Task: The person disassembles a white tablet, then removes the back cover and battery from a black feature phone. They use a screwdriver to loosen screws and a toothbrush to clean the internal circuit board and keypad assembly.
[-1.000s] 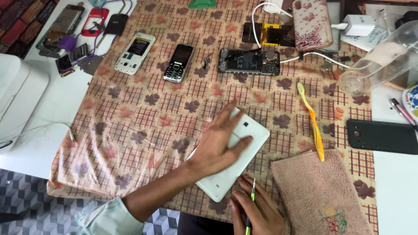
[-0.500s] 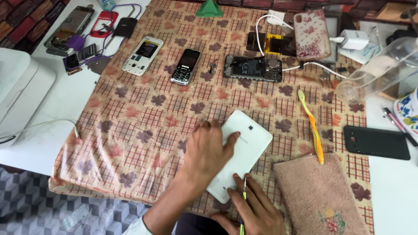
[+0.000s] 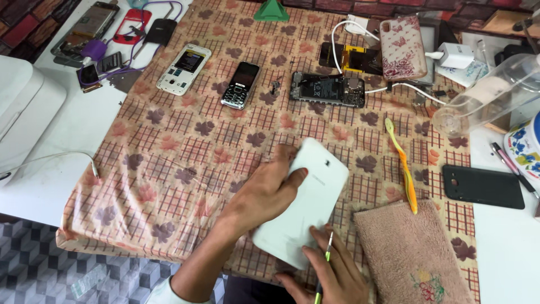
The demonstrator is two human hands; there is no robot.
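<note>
White glossy flat tablet (image 3: 304,211), back up on checked leaf-print cloth (image 3: 185,152) beside pink towel (image 3: 413,253): left hand (image 3: 264,194) spread flat on it, right hand (image 3: 332,276) pinching green-tipped pry tool (image 3: 325,262) at its near edge; best kept pinned, tip shallow in seam.

White table (image 3: 67,135) with a checked leaf-print cloth (image 3: 185,152) over most of it, and straight on the bare top you've got a black phone cover (image 3: 482,187), a pen (image 3: 511,166) and a thin white cable (image 3: 50,160).
</note>
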